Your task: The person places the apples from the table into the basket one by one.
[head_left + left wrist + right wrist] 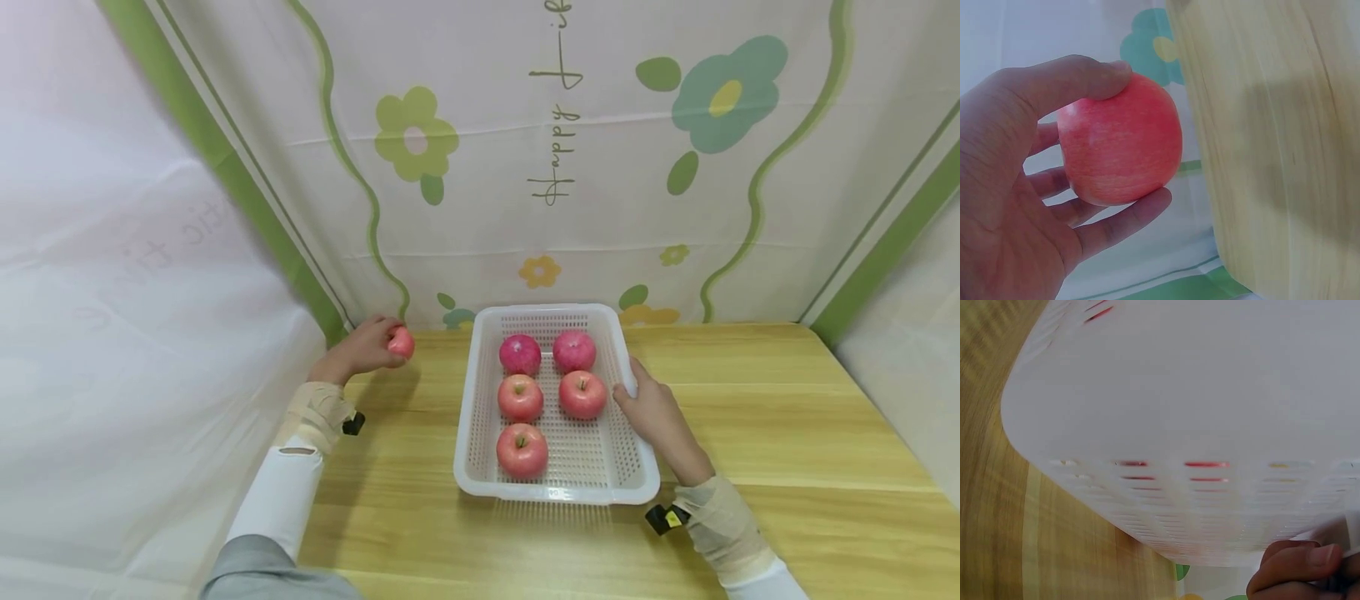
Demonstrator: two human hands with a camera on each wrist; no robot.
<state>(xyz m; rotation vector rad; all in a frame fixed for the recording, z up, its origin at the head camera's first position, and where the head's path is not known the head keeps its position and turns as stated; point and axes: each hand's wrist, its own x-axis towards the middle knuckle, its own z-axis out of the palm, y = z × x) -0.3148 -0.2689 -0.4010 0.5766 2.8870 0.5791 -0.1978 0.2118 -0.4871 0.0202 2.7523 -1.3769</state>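
In the head view, my left hand [367, 345] is over the table's far left part and grips a pink-red apple [402, 342]. The left wrist view shows thumb and fingers curved around that apple [1124, 142]. My right hand [654, 410] holds the right rim of a white plastic basket [467, 417], thumb over the edge. Several apples lie in the basket: two darker pink ones [520, 355] at the back and redder ones, such as the front left apple [522, 451]. In the right wrist view, curled fingers [1297, 565] are at the slotted basket side [1166, 406].
The basket is over a wooden table [405, 517]. A white curtain with printed flowers [465, 208] hangs behind the table's far edge. White side panels [127, 333] with green strips stand at left and right.
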